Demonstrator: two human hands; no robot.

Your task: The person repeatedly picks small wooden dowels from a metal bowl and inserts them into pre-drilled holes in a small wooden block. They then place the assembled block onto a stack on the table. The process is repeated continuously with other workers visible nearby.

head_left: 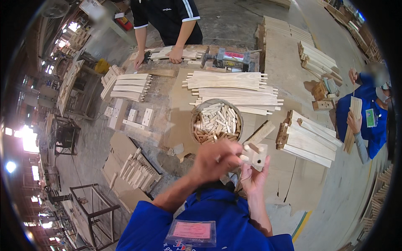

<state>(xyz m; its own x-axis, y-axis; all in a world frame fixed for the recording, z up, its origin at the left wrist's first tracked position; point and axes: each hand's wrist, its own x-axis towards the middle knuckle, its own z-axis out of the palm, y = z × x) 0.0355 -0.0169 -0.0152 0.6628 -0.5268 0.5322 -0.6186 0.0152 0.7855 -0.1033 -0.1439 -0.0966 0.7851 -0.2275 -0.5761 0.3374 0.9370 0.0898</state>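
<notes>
A pale wooden block (pixel 258 153) with a dark round hole in its face is held up in front of me, with my right hand (pixel 253 178) gripping it from below. The fingers of my left hand (pixel 218 159) are closed on a short wooden dowel (pixel 243 157) at the block's left side. Another peg stub shows near the block's top. Behind it a wooden bar (pixel 260 133) slants away; whether it belongs to the same piece I cannot tell. Just beyond my left hand stands a round tub (pixel 193 125) full of loose dowels (pixel 217 119).
Past the tub lie slats with pegged ends (pixel 230 81). More slats (pixel 312 140) are stacked to the right, and curved pieces (pixel 130 87) to the left. Across the table a person (pixel 171 21) works by a clamp cylinder (pixel 232 58). Another person (pixel 364 113) at right holds a board.
</notes>
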